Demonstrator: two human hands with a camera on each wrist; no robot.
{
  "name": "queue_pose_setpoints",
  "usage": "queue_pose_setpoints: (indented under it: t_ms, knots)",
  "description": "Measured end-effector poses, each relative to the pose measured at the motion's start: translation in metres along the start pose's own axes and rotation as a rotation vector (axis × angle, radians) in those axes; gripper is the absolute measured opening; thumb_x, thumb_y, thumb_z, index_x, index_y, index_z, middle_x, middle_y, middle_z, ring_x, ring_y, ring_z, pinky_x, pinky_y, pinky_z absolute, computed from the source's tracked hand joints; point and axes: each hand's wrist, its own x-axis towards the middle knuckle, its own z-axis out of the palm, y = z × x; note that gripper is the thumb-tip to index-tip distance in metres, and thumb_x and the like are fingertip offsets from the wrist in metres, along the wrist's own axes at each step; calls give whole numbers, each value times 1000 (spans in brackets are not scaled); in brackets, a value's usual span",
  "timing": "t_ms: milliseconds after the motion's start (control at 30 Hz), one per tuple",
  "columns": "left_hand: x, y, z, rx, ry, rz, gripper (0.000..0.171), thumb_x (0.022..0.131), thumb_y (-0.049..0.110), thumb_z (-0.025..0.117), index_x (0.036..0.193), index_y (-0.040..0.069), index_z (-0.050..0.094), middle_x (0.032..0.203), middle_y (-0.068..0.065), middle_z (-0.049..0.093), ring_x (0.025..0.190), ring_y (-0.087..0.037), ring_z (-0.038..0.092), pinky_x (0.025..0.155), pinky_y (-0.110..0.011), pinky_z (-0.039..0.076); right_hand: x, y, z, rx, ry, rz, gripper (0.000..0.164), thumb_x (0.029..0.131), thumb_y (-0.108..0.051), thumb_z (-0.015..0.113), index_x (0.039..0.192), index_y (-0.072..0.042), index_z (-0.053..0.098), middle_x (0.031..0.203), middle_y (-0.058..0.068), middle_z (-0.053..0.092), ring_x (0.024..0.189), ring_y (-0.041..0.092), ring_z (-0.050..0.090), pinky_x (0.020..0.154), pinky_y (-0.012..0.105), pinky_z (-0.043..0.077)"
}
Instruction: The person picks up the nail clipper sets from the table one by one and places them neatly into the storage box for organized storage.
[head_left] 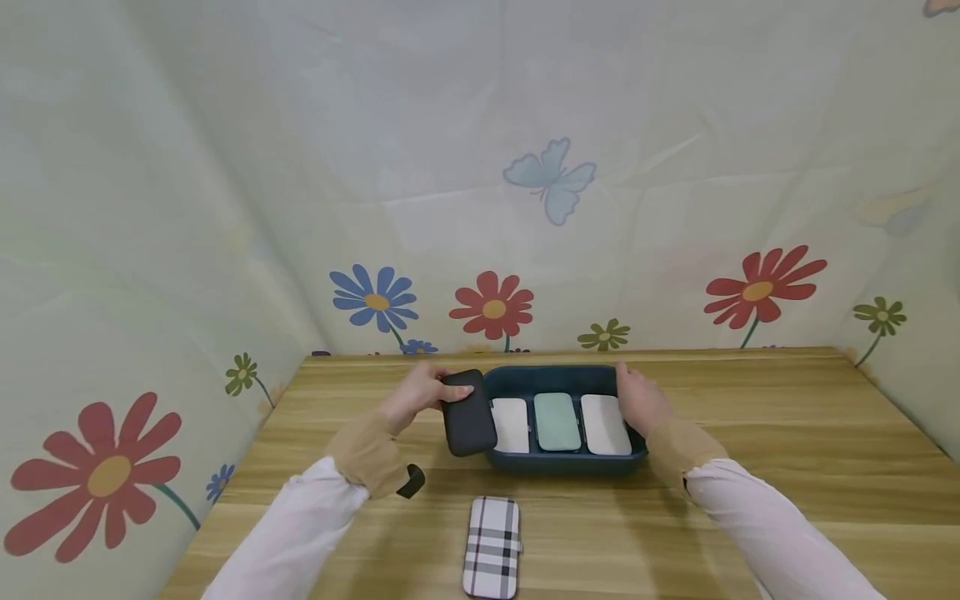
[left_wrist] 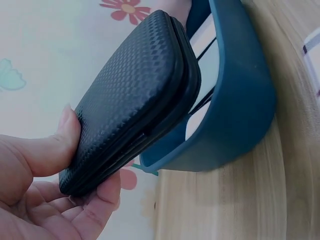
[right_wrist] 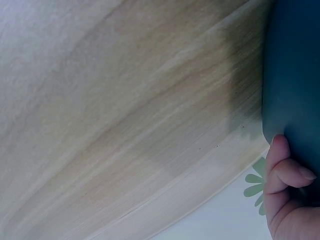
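Note:
My left hand (head_left: pixel 422 393) pinches a flat black case (head_left: pixel 471 423) at one end, thumb on its face and fingers underneath. The left wrist view shows the case's woven-look texture (left_wrist: pixel 125 82) and the seam along its edge. It is tilted and overlaps the left end of a dark blue plastic bin (head_left: pixel 566 465). Inside the bin lie a white case (head_left: pixel 512 427), a pale green case (head_left: pixel 557 421) and another white case (head_left: pixel 606 425), side by side. At the bin's right end, my right hand (head_left: pixel 645 402) grips the wall with curled fingers.
A black, white and grey plaid case (head_left: pixel 491 546) lies on the wooden table (head_left: pixel 787 467) in front of the bin. Behind the table hangs a pale sheet (head_left: pixel 420 150) printed with flowers and a butterfly. A dark band (head_left: pixel 411 481) shows at the left wrist.

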Motion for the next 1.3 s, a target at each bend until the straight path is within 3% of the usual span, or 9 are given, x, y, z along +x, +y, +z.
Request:
queue_pose_setpoints:
  t_ms: [467, 867, 1300]
  knots:
    - [11, 8, 6, 30, 11, -10, 25, 84, 8, 63, 99, -11, 57, 80, -13, 57, 63, -18, 56, 66, -33, 50, 0, 0, 1, -11, 11, -1, 27, 86, 9, 46, 112, 11, 38, 90, 30, 53, 76, 41, 57, 61, 48, 48]
    - [22, 15, 13, 92, 41, -56, 36, 83, 12, 65, 107, -12, 56, 87, -15, 56, 73, -24, 56, 68, -33, 50, -1, -4, -4, -14, 5, 7, 26, 86, 10, 47, 110, 11, 38, 88, 30, 53, 73, 39, 57, 59, 46, 48]
    - [35, 17, 28, 289, 111, 37, 33, 78, 15, 71, 97, -10, 60, 78, -12, 56, 69, -24, 53, 60, -30, 47, -1, -4, -1, -16, 14, 10, 24, 86, 11, 46, 109, 10, 39, 87, 28, 53, 74, 39, 57, 59, 46, 48]
